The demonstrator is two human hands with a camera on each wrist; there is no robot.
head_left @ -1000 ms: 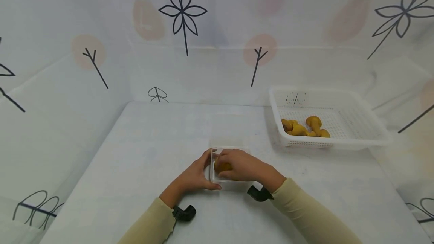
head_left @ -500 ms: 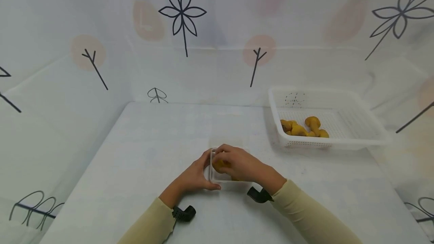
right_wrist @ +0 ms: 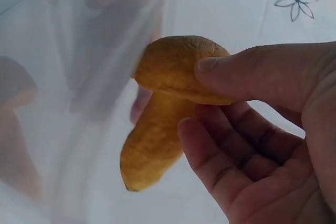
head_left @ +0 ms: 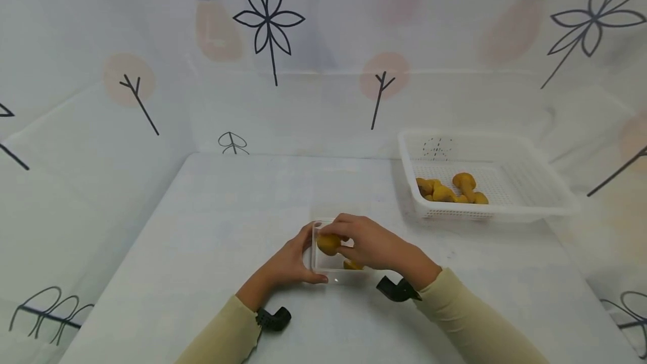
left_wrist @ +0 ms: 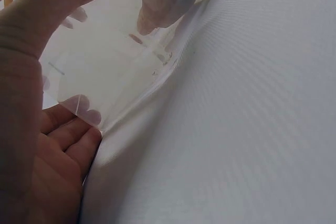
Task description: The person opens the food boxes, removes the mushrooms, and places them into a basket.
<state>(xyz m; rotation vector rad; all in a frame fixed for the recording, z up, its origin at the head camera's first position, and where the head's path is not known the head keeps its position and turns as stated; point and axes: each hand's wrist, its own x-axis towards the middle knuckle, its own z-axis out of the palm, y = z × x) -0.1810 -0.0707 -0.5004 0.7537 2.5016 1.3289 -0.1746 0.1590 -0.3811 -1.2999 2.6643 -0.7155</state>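
A small clear plastic box (head_left: 323, 269) stands on the white table, its top open. My left hand (head_left: 285, 264) grips its left side, thumb at the near wall and fingers toward the far one; the left wrist view shows fingertips (left_wrist: 86, 140) against the clear wall (left_wrist: 100, 72). My right hand (head_left: 379, 247) pinches a yellow-brown mushroom (head_left: 328, 244) by its cap, over the box's opening. In the right wrist view this mushroom (right_wrist: 163, 93) is tilted, stem pointing down-left, thumb on the cap. Another mushroom (head_left: 352, 265) lies in the box, partly hidden by my right hand.
A white perforated plastic basket (head_left: 525, 209) stands at the back right, several mushrooms (head_left: 445, 192) gathered at its near left. Pale cloth with plant drawings (head_left: 313, 111) hangs behind the table and along its sides. Each wrist wears a black device (head_left: 274, 319).
My right hand has lifted a little and shifted slightly right, with the pinched mushroom now more visible. The second mushroom in the box has come into sight. My left hand stays on the box.
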